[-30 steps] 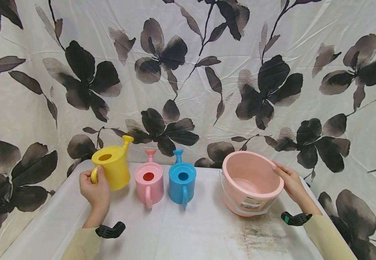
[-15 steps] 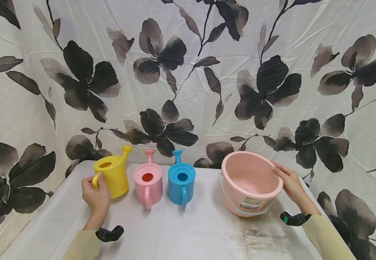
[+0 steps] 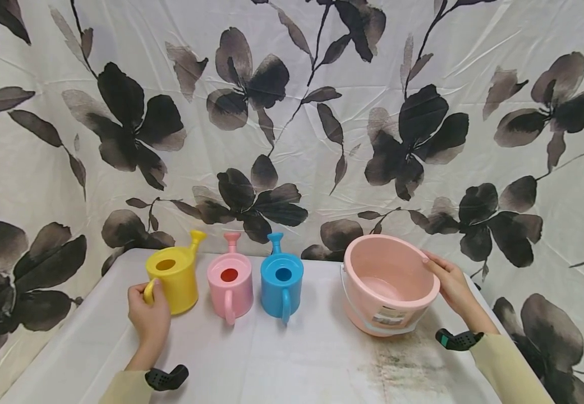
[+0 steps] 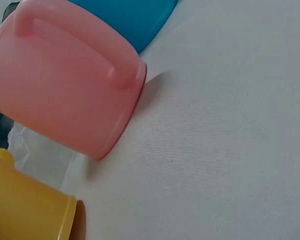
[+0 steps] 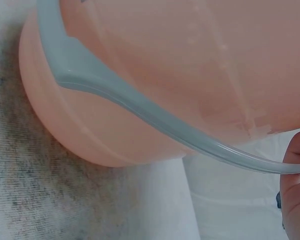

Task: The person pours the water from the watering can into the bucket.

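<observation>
My left hand (image 3: 149, 321) grips the handle of a yellow watering can (image 3: 182, 289), thumb on top. The can stands nearly upright at the table's left, its base close to the cloth and its shadow tight against it in the left wrist view. To its right are a pink watering can (image 3: 233, 297) and a blue watering can (image 3: 280, 294), both upright with handles toward me. At the right, a pink bucket (image 3: 359, 306) leans slightly; my right hand (image 3: 454, 287) holds its rim at the far right side, thumb over the edge. The bucket's inside looks bare.
A white cloth (image 3: 271, 365) covers the table, with a dark stained patch (image 3: 398, 365) in front of the bucket. The bucket's pale carrying handle (image 5: 165, 127) hangs down its front. Behind stands a floral curtain (image 3: 292, 140).
My left hand has lowered the yellow watering can toward the table and brought it more upright. The right hand, the bucket and the other two cans have stayed in place.
</observation>
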